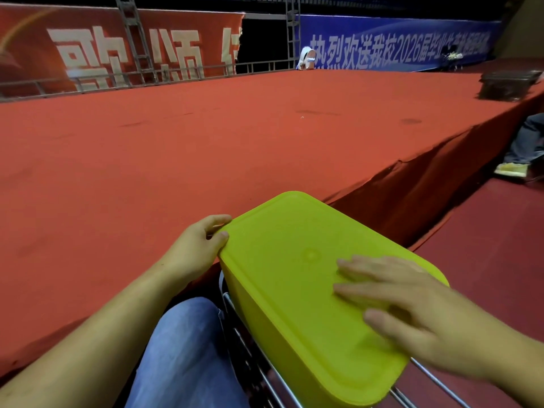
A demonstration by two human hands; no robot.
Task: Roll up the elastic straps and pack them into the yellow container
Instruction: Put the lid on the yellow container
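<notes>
Atop the yellow container (294, 278), right hand (412, 313) presses flat-fingered; left hand (197, 245) pinches its corner.

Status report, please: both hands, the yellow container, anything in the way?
Left hand grips lid corner. Right hand flat on lid, fingers straight. Yellow container closed, on wire rack. No straps in view.

Red carpeted stage (176, 136), red banner (73, 48) and blue banner (397, 44) behind, dark case (509, 85) far right
</notes>
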